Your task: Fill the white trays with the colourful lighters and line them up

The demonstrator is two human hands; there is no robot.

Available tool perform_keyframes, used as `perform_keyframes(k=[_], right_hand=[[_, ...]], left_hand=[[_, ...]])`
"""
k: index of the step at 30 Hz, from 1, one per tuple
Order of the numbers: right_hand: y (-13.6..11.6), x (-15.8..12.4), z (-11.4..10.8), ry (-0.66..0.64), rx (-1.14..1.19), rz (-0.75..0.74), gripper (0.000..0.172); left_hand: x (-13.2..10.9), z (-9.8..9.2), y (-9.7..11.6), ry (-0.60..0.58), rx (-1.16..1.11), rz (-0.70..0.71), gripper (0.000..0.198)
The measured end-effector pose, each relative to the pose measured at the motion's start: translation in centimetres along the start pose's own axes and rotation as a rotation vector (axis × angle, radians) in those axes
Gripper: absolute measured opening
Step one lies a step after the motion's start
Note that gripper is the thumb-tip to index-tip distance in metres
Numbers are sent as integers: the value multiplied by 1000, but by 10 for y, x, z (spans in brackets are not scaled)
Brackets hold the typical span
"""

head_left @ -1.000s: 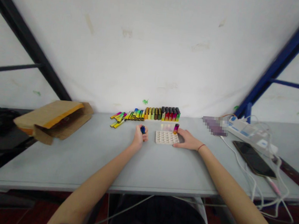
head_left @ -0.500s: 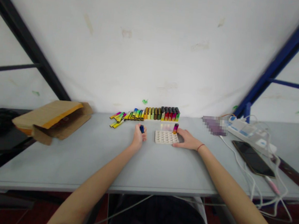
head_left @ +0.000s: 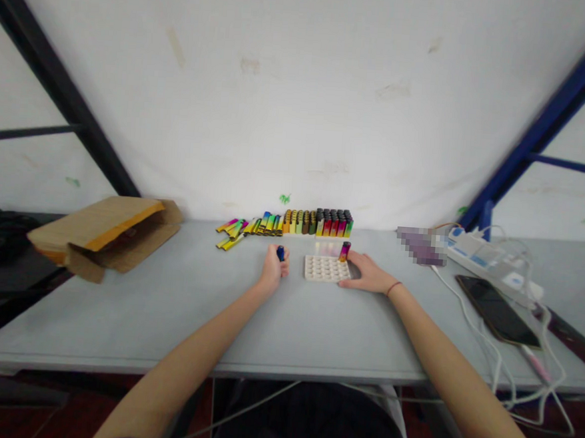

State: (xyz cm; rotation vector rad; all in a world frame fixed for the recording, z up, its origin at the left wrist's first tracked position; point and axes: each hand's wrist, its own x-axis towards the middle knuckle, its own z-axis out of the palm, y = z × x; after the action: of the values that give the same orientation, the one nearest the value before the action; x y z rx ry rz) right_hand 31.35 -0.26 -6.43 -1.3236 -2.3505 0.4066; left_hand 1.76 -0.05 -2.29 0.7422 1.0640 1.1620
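Observation:
My left hand (head_left: 273,266) is closed around a small dark blue lighter (head_left: 281,253), its top end showing above the fingers. To its right, a white tray (head_left: 326,269) with rows of holes lies flat on the table. One purple-and-orange lighter (head_left: 345,251) stands upright in the tray's far right corner. My right hand (head_left: 366,275) grips the tray's right edge, thumb at the near corner and fingertips by the upright lighter. Whether those fingertips touch the lighter, I cannot tell. The tray's other visible holes have nothing standing in them.
Behind the tray, several black-topped lighters (head_left: 334,223) stand in a block beside yellow-topped ones (head_left: 299,222). Shiny coloured sleeves (head_left: 241,231) lie loosely left of them. A cardboard box (head_left: 101,232) sits at left; a phone (head_left: 496,310), power strip (head_left: 490,263) and white cables are at right.
The lighter in my left hand has tilted slightly and its top has shifted a little. My right hand stays at the tray. The whole view has shifted very slightly.

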Motion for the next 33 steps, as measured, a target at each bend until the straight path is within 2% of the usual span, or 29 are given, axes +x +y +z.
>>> perform_keyframes(k=[3, 6, 9, 14, 17, 25, 29, 33], right_hand=[[-1, 0, -1, -4, -5, 8, 87], [-4, -1, -3, -20, 6, -1, 86], [-6, -1, -4, -20, 16, -5, 85], [-8, -1, -5, -25, 15, -1, 85], [-10, -1, -5, -16, -5, 3, 82], [-15, 0, -7, -18, -27, -3, 74], [-16, 0, -7, -19, -44, 7, 72], [-14, 0, -6, -12, -32, 2, 75]], left_hand=[[4, 2, -1, -32, 61, 39, 42], [8, 12, -2, -69, 166, 196, 32], [10, 30, -3, -213, 265, 346, 17], [9, 66, -4, -386, 490, 657, 12], [9, 78, -8, -495, 604, 701, 14], [15, 82, -21, -465, 718, 675, 22], [12, 80, -23, -423, 791, 743, 19], [7, 79, -22, -427, 922, 863, 14]])
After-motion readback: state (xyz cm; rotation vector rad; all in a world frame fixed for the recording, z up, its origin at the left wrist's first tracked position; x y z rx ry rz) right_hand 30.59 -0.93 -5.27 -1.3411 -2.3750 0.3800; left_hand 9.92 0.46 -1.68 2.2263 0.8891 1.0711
